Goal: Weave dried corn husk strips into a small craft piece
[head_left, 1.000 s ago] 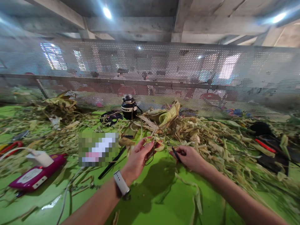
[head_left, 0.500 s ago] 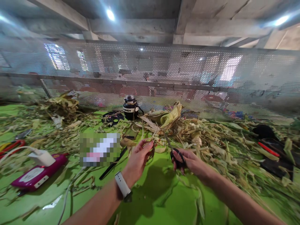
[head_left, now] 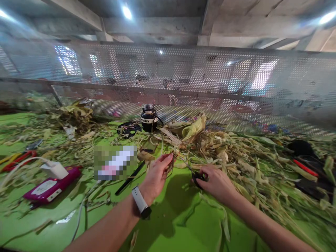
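My left hand [head_left: 156,175], with a white watch on the wrist, pinches a small bundle of dried husk strips [head_left: 173,159] above the green table [head_left: 178,217]. My right hand [head_left: 216,182] grips black-handled scissors [head_left: 197,176]; their blades point up and left towards the bundle. Both hands are closed and only a little apart. A heap of dried corn husks [head_left: 236,157] lies just behind and to the right of them.
A black jar [head_left: 149,118] and black rings [head_left: 128,128] stand by the perforated metal screen [head_left: 168,80] at the back. At left lie a magenta device [head_left: 49,189] with a white plug and cable, and red-handled pliers [head_left: 15,159]. More red-handled tools [head_left: 304,168] lie at the far right.
My right hand took up the scissors and brought the blades to the husk bundle. The left hand kept its hold. The view shifted slightly.
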`<state>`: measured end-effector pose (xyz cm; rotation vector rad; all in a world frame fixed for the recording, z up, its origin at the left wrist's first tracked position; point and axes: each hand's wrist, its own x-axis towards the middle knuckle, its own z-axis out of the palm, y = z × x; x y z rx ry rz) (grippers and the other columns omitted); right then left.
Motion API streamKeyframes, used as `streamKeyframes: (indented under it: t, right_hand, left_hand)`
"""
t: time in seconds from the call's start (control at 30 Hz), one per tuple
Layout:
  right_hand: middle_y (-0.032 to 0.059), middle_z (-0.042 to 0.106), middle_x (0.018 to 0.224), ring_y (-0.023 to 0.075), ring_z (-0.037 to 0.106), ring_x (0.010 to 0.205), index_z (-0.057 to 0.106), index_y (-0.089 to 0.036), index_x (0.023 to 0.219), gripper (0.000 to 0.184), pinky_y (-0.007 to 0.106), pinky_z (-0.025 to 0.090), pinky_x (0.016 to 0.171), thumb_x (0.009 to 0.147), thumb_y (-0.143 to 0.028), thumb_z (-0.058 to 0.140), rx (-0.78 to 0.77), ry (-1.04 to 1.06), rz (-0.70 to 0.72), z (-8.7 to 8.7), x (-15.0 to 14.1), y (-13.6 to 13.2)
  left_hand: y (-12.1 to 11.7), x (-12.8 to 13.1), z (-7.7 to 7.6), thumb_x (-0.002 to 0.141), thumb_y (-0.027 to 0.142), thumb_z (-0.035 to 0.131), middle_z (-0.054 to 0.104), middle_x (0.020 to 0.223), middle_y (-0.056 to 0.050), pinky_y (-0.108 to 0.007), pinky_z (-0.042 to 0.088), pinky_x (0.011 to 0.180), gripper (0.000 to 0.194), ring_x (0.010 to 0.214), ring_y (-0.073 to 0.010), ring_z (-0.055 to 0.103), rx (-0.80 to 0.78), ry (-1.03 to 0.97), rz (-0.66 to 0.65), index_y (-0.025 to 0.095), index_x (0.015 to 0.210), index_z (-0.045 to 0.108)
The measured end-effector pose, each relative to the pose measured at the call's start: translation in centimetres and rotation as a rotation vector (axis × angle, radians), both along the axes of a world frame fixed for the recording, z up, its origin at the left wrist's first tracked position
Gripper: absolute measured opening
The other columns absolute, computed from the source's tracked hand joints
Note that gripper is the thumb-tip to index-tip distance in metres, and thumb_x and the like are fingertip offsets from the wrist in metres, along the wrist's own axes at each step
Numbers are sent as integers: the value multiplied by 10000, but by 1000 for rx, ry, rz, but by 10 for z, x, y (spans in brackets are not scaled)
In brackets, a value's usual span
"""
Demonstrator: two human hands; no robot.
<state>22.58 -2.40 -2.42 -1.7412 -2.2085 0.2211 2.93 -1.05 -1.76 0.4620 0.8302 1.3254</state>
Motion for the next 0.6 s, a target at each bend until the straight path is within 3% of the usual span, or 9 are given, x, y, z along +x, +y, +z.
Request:
streamKeyframes:
  t: [0.17, 0.37, 0.47, 0.6]
  right_hand:
    - [13, 632, 657, 155, 538, 594, 651, -180, 776, 107, 235, 281, 510, 716, -260, 612, -206, 24, 66, 5, 3, 3]
    - [49, 626, 843, 155, 556, 729, 624, -166, 942, 271, 252, 427, 626, 874, -378, 471, -63, 437, 231, 18, 6, 1]
    - [52, 600, 832, 165, 552, 785, 631, -166, 841, 268, 263, 454, 670, 870, -400, 504, 15, 524, 303, 16, 0, -2]
    - [46, 589, 795, 163, 563, 789, 663, -171, 738, 237, 269, 465, 704, 830, -377, 590, 121, 598, 344, 9, -5, -4]
  left_hand:
    - [-3, 4, -1, 663, 49, 703, 695, 721, 16, -140, 465, 567, 203, 594, -66, 622, 12, -33, -26, 157, 814, 621]
    - [-12, 13, -12, 673, 62, 717, 704, 804, -20, -181, 492, 698, 348, 739, -101, 657, 118, -52, -242, 159, 991, 612]
    - [-19, 16, -16, 650, 87, 750, 712, 811, -30, -188, 492, 712, 360, 751, -106, 660, 134, -32, -378, 151, 977, 613]
    - [-23, 15, -15, 592, 151, 805, 725, 794, -34, -197, 490, 678, 413, 700, -110, 664, 95, 38, -423, 158, 945, 591]
